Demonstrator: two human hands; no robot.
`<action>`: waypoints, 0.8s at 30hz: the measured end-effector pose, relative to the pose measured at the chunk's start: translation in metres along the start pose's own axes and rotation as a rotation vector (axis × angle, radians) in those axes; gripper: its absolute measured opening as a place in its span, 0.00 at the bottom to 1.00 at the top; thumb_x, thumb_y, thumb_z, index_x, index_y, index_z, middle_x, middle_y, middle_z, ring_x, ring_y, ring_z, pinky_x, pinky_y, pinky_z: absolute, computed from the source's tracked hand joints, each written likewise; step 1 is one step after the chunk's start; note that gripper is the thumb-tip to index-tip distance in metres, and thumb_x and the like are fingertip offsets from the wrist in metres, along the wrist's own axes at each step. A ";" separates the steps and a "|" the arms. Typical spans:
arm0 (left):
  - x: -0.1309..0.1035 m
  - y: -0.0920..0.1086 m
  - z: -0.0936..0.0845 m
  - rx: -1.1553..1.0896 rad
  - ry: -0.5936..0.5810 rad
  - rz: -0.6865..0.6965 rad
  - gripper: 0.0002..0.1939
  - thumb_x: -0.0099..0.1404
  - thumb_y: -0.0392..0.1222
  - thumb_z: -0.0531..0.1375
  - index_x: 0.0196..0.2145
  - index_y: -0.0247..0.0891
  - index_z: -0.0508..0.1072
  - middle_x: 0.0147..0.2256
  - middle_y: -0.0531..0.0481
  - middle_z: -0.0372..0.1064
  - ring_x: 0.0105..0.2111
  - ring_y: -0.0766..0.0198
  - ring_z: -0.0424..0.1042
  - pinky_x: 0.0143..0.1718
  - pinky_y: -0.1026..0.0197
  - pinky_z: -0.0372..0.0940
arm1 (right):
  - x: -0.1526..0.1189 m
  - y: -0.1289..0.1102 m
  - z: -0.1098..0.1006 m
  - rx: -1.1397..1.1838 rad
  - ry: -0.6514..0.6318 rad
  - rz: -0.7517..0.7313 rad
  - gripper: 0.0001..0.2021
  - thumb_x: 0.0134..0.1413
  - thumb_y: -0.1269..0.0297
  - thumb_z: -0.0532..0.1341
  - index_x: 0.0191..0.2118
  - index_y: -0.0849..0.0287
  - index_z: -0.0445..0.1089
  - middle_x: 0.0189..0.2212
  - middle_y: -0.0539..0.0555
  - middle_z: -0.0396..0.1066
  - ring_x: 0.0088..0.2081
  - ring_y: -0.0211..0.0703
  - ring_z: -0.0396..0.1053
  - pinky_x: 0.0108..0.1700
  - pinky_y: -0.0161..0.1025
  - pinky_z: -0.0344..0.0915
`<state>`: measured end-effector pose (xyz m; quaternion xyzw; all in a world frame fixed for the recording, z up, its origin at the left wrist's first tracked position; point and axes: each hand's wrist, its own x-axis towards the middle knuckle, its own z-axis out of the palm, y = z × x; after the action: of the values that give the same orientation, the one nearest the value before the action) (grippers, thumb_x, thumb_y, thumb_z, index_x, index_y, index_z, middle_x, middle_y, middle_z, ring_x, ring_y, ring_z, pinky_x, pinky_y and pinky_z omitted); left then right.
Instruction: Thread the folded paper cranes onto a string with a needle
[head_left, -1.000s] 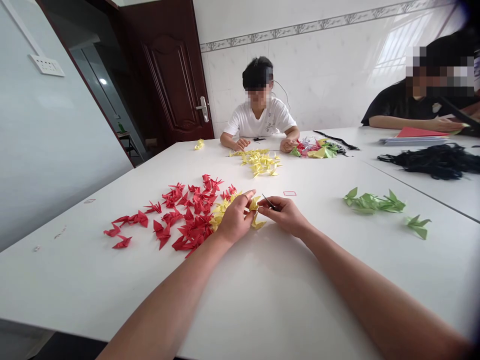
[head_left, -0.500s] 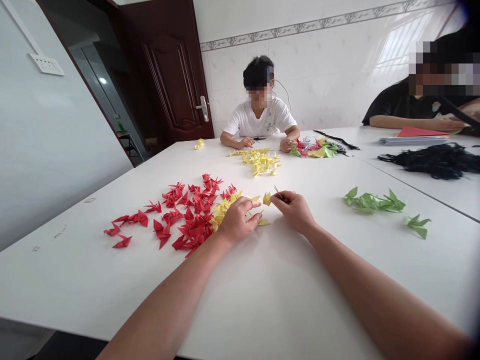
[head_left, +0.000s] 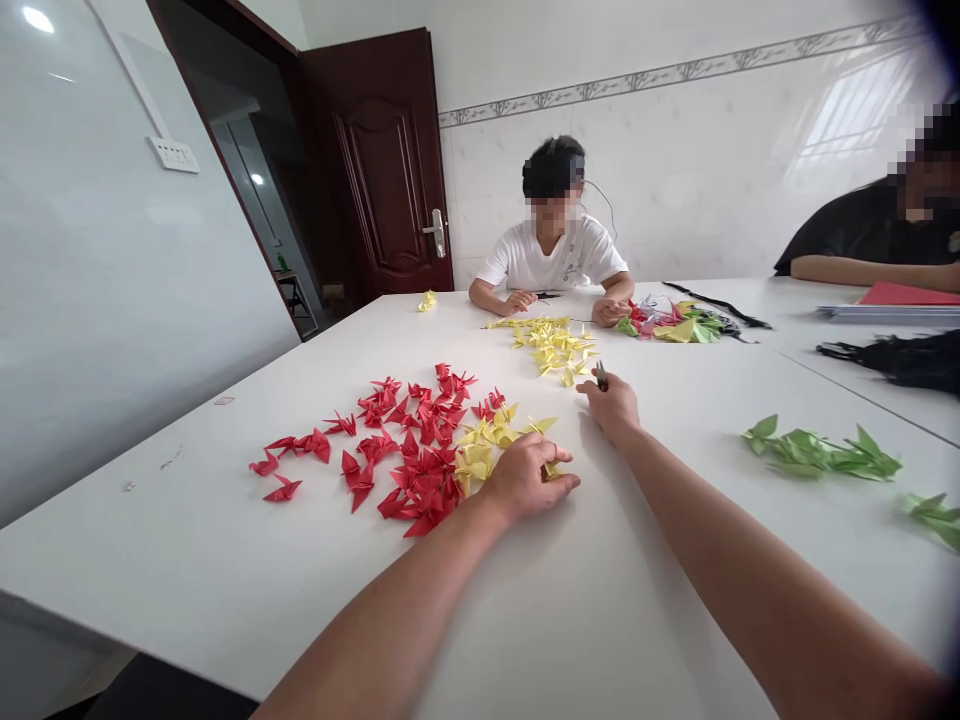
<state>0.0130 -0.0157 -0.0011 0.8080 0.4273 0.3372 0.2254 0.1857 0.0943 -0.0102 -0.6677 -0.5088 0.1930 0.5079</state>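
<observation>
The right hand (head_left: 613,405) is closed around a small dark tool (head_left: 601,376) with two thin tips that point up. It is over the white counter (head_left: 645,590), near the far yellow paper birds (head_left: 555,345). One lone yellow bird (head_left: 568,378) is just beside its fingers. The left hand (head_left: 529,475) is lower down, with its thumb and fingers bent around a small yellow bird (head_left: 553,470) — I cannot tell if they grip it or only touch it. The near yellow birds (head_left: 476,455) lie beside that hand, right up against a big messy heap of red paper birds (head_left: 427,475). Some green paper birds (head_left: 825,455) lie off to the right, well apart from both hands. Across the counter sits a person in a white shirt (head_left: 555,255), by a bunch of mixed-color birds (head_left: 682,325). A person in black (head_left: 847,232) sits at the far right — near a red sheet (head_left: 911,293) and some black strings (head_left: 907,358).
</observation>
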 end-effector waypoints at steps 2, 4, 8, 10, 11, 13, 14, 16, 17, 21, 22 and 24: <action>0.001 -0.002 0.000 -0.029 -0.010 -0.018 0.16 0.50 0.41 0.63 0.38 0.35 0.73 0.36 0.46 0.67 0.28 0.66 0.67 0.32 0.62 0.67 | 0.003 0.002 0.002 0.013 0.014 0.002 0.18 0.38 0.60 0.56 0.38 0.63 0.71 0.30 0.58 0.71 0.31 0.45 0.64 0.32 0.38 0.55; 0.001 -0.004 0.000 -0.043 -0.021 -0.013 0.19 0.49 0.40 0.64 0.41 0.36 0.73 0.37 0.45 0.67 0.30 0.64 0.68 0.32 0.62 0.67 | 0.001 0.003 0.001 0.036 0.006 -0.005 0.16 0.40 0.60 0.55 0.33 0.63 0.71 0.28 0.58 0.71 0.30 0.45 0.64 0.32 0.38 0.56; 0.001 -0.006 -0.001 -0.034 -0.034 0.019 0.25 0.47 0.37 0.64 0.45 0.37 0.70 0.40 0.44 0.67 0.35 0.62 0.68 0.35 0.61 0.67 | -0.016 0.001 -0.008 0.117 -0.014 -0.031 0.16 0.44 0.54 0.54 0.30 0.62 0.70 0.26 0.56 0.71 0.27 0.41 0.64 0.29 0.36 0.57; 0.001 -0.005 -0.003 -0.049 -0.043 0.033 0.27 0.47 0.36 0.64 0.48 0.36 0.68 0.42 0.43 0.67 0.38 0.60 0.68 0.37 0.60 0.67 | -0.031 0.000 -0.017 0.157 -0.029 -0.040 0.19 0.46 0.50 0.53 0.31 0.62 0.69 0.26 0.55 0.70 0.23 0.37 0.61 0.25 0.35 0.56; 0.000 -0.005 -0.004 -0.065 -0.050 0.034 0.29 0.47 0.35 0.64 0.49 0.36 0.66 0.43 0.42 0.67 0.40 0.60 0.68 0.38 0.60 0.67 | -0.040 -0.001 -0.022 0.189 -0.045 -0.043 0.21 0.47 0.47 0.52 0.32 0.62 0.68 0.25 0.55 0.69 0.21 0.35 0.59 0.23 0.34 0.56; 0.000 -0.003 -0.005 -0.102 -0.065 0.020 0.32 0.48 0.33 0.63 0.52 0.34 0.63 0.44 0.41 0.66 0.42 0.59 0.68 0.41 0.60 0.67 | -0.060 -0.001 -0.036 0.315 -0.096 -0.044 0.23 0.48 0.44 0.51 0.35 0.61 0.67 0.25 0.52 0.67 0.18 0.32 0.56 0.19 0.32 0.52; -0.001 -0.002 -0.005 -0.118 -0.070 0.005 0.32 0.49 0.32 0.62 0.53 0.34 0.62 0.45 0.41 0.66 0.43 0.60 0.68 0.41 0.60 0.67 | -0.071 -0.001 -0.043 0.392 -0.138 -0.038 0.23 0.48 0.44 0.52 0.38 0.59 0.67 0.25 0.51 0.66 0.18 0.32 0.54 0.17 0.31 0.51; -0.001 -0.001 -0.005 -0.134 -0.081 -0.023 0.29 0.51 0.31 0.60 0.52 0.35 0.63 0.44 0.42 0.67 0.43 0.61 0.68 0.43 0.60 0.66 | -0.090 0.000 -0.056 0.456 -0.205 -0.012 0.23 0.47 0.44 0.54 0.38 0.58 0.67 0.24 0.49 0.64 0.17 0.31 0.53 0.15 0.30 0.48; -0.002 0.000 -0.005 -0.136 -0.086 -0.030 0.27 0.52 0.30 0.59 0.51 0.35 0.64 0.44 0.43 0.68 0.42 0.61 0.69 0.43 0.60 0.66 | -0.097 0.001 -0.062 0.448 -0.241 -0.002 0.22 0.47 0.44 0.55 0.38 0.59 0.67 0.24 0.49 0.63 0.17 0.30 0.53 0.15 0.30 0.48; -0.004 0.003 -0.004 -0.144 -0.108 -0.029 0.22 0.53 0.34 0.58 0.47 0.35 0.68 0.45 0.43 0.67 0.43 0.61 0.69 0.44 0.60 0.66 | -0.110 0.000 -0.073 0.354 -0.284 -0.006 0.20 0.46 0.45 0.57 0.33 0.60 0.68 0.21 0.48 0.61 0.17 0.29 0.53 0.17 0.30 0.50; -0.004 0.004 -0.003 -0.145 -0.117 -0.023 0.22 0.53 0.35 0.59 0.47 0.34 0.68 0.46 0.42 0.67 0.43 0.60 0.69 0.45 0.60 0.66 | -0.110 -0.001 -0.073 0.347 -0.288 -0.013 0.20 0.46 0.45 0.57 0.32 0.60 0.68 0.21 0.48 0.61 0.17 0.29 0.53 0.17 0.30 0.50; -0.004 0.006 -0.001 -0.133 -0.132 -0.005 0.22 0.53 0.37 0.59 0.48 0.35 0.67 0.46 0.42 0.66 0.44 0.59 0.68 0.46 0.59 0.65 | -0.108 -0.002 -0.071 0.358 -0.311 -0.020 0.20 0.45 0.45 0.58 0.31 0.60 0.68 0.21 0.48 0.61 0.18 0.30 0.53 0.18 0.30 0.50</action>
<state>0.0132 -0.0224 0.0018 0.8107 0.3902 0.3101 0.3071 0.1959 -0.0348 -0.0071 -0.5240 -0.5452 0.3756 0.5358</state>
